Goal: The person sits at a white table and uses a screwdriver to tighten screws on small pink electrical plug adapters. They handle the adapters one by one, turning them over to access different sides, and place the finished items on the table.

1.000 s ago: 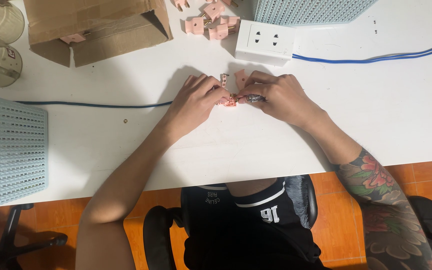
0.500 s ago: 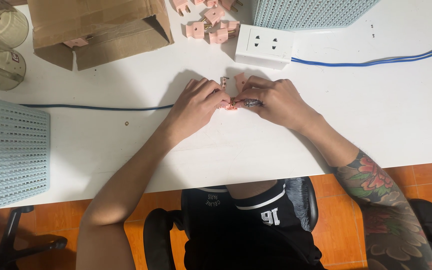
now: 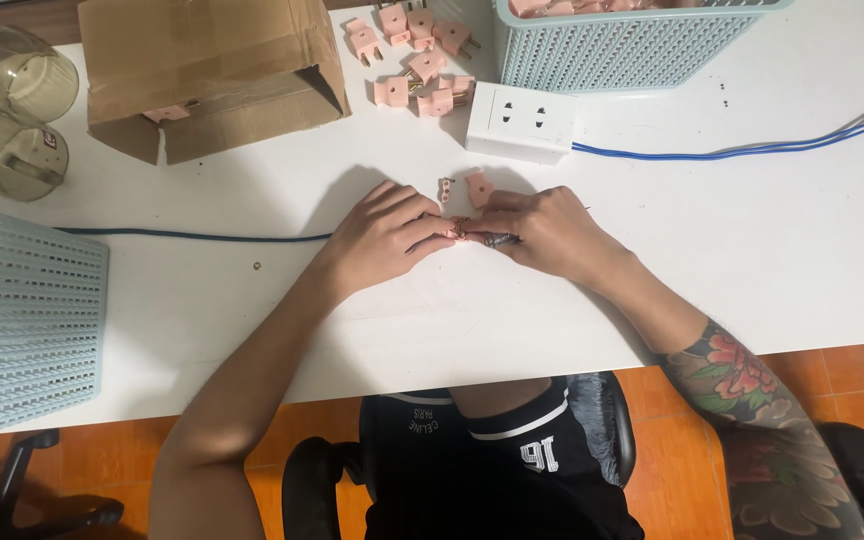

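Head view, looking straight down: both hands meet at the middle of the frame on a white table (image 3: 752,250). The left hand (image 3: 382,240) and the right hand (image 3: 542,232) pinch, fingertip to fingertip, a small pink plug part (image 3: 455,232), which lies right between them and touches both. Its long axis seems to run left to right across the frame, along the line joining the two hands, though most of it is hidden by the fingers. Neither hand is nearer; the part sits at the meeting point. The left fingers are closed narrowly on its left end. The right hand is curled tight around a thin dark tool (image 3: 500,240), whose tip points left toward the part, so the tool and the part lie on one line.

Just above the hands, two loose pink pieces (image 3: 464,188) lie on the table, close to the fingers but apart from them. Further up sits a white socket block (image 3: 522,122) with a blue cable (image 3: 732,152) running off to the right. A heap of pink plugs (image 3: 417,60) lies at top centre, a cardboard box (image 3: 202,75) at upper left, and a pale blue basket (image 3: 612,45) at upper right.
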